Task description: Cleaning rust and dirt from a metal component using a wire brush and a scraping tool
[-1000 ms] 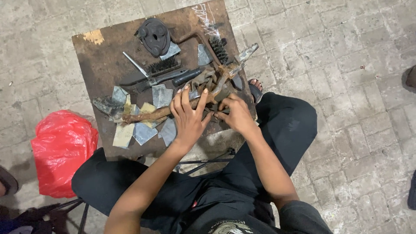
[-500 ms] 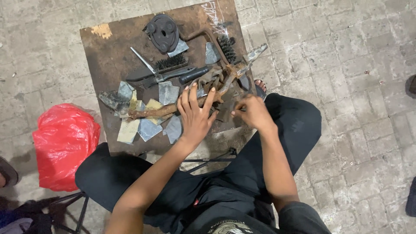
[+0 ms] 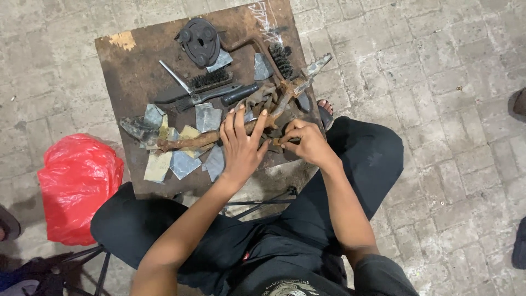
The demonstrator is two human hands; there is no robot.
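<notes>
A long rusty metal rod (image 3: 189, 141) lies across a small rusty table (image 3: 137, 82), running from lower left to upper right. My left hand (image 3: 241, 145) presses down on the rod's middle with fingers spread. My right hand (image 3: 306, 141) is closed on a small rusty piece at the table's near right edge, just right of the rod. A tangle of rusty parts (image 3: 263, 98) sits right behind my fingers.
Wire brushes (image 3: 211, 79), a black-handled tool (image 3: 241, 93), a dark round metal part (image 3: 198, 39) and several grey and yellow sandpaper scraps (image 3: 181, 161) cover the table. A red plastic bag (image 3: 74, 181) lies on the paved ground at left. Other people's shoes show at the frame edges.
My right hand has drawn back from the rod toward the table's near right edge. My left hand stays pressed on the rod.
</notes>
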